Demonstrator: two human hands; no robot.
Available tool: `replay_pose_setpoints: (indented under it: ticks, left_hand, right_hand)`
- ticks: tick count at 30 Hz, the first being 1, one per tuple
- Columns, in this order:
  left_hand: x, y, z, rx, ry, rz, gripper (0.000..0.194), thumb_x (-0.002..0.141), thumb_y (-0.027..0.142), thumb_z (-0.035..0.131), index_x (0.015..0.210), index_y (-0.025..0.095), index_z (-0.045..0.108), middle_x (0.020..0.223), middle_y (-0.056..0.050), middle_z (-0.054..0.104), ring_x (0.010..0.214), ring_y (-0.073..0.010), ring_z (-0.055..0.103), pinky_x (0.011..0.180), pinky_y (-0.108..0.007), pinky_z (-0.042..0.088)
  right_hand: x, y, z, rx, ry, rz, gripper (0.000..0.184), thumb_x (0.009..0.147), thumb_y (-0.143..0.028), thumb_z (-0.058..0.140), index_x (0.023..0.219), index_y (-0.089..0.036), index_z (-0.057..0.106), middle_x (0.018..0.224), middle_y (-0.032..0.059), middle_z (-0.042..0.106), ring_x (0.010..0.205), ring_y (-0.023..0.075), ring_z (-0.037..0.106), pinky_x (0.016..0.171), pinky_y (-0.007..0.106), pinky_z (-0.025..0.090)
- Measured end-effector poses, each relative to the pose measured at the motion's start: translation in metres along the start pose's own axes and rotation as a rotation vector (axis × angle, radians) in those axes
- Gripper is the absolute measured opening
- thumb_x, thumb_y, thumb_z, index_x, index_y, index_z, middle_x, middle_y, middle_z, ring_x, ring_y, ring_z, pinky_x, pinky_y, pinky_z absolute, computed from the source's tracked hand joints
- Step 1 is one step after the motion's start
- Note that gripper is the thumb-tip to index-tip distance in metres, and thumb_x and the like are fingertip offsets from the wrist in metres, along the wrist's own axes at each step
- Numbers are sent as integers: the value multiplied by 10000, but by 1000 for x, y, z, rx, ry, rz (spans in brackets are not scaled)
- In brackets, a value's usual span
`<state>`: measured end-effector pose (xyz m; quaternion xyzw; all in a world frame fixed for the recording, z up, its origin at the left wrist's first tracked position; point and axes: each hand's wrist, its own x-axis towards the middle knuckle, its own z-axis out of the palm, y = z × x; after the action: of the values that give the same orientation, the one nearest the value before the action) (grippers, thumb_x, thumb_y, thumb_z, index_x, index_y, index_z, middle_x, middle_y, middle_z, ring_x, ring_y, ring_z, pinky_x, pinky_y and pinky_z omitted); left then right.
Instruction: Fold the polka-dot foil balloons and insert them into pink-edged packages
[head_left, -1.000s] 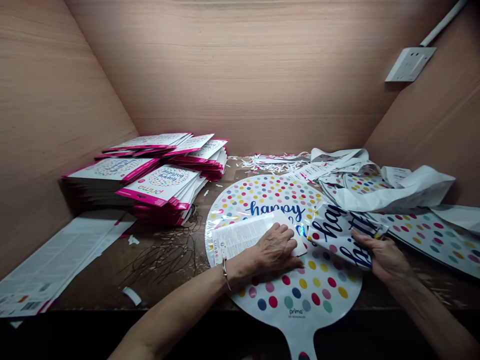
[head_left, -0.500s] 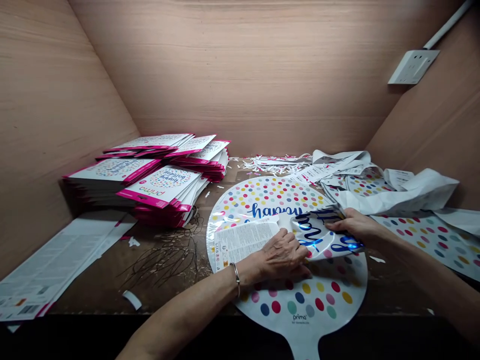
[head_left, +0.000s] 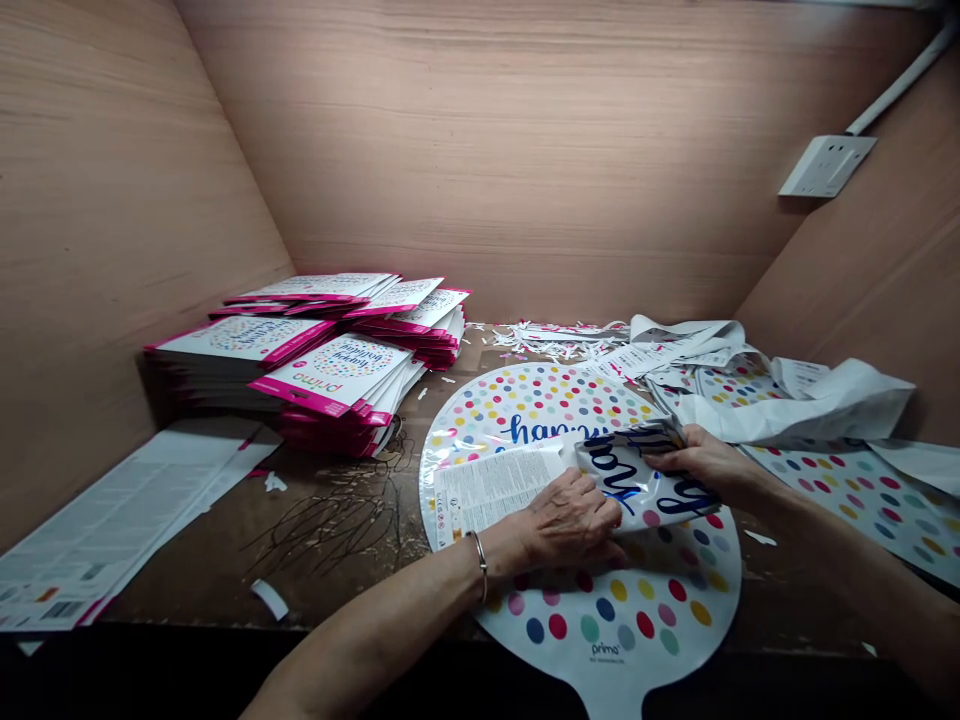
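A folded foil balloon (head_left: 626, 475) with blue lettering is pinched at its right end by my right hand (head_left: 701, 465), thumb on top. My left hand (head_left: 574, 520), a thin bangle at its wrist, has curled fingers closed at the balloon's left end, where it meets a printed card sleeve (head_left: 491, 485). Whether that end lies inside the sleeve is hidden by the hand. Both rest above a flat, round white balloon (head_left: 615, 620) with coloured dots, "happy" lettering and a neck toward me.
Stacks of filled pink-and-white card packs (head_left: 337, 370) stand at back left. Flat printed cards (head_left: 127, 520) lie front left, overhanging the edge. Paper scraps (head_left: 555, 340) and white strips (head_left: 810, 400) lie at the back, with more dotted balloons (head_left: 862, 490) at right. A socket (head_left: 829, 165) is on the right wall.
The view has shifted slightly, so the scene sits a little lower and further right. The folded balloon's right end looks flatter and its blue shine has faded. Both hands keep their holds.
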<state>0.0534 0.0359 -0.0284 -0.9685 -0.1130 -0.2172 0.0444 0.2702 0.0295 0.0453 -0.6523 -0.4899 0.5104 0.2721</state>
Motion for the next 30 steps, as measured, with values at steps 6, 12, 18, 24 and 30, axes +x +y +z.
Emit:
replay_pose_setpoints:
  ticks: [6,12,18,24,30]
  left_hand:
    - [0,3,-7,56,20,66,456,896,563,354,780,156,524,664,-27,510,651,-169,455,654,-327,346]
    - [-1,3,-13,-44,3,46,410,920,487,367,764,158,555,696,-35,515,683,-167,448,671,-320,331]
    - [0,0,-11,-148,-148,94,194,872,343,498,791,198,598,737,-38,532,747,-182,452,734,-332,323]
    - [0,1,-12,-146,-130,82,229,886,358,461,811,201,610,770,-39,553,761,-185,464,760,-340,345]
    - [-1,3,-13,-146,-49,25,300,901,385,437,789,146,580,886,-79,597,814,-175,499,806,-323,382]
  right_hand:
    - [28,12,8,103,-49,42,303,517,-211,722,802,-113,688,690,47,691,617,169,606,581,254,466]
    - [34,27,16,124,-42,20,338,514,-240,721,824,-117,669,704,30,691,673,171,620,641,261,473]
    - [25,36,9,13,49,3,485,577,-362,747,973,-105,634,885,88,689,815,231,629,741,334,486]
    - [12,23,5,-688,186,-869,507,811,-358,579,1296,-254,477,1409,59,396,1310,257,303,1087,459,204]
    - [18,39,43,-1004,-273,-953,356,914,-316,421,1257,-328,518,1404,21,412,1320,216,297,1095,492,181]
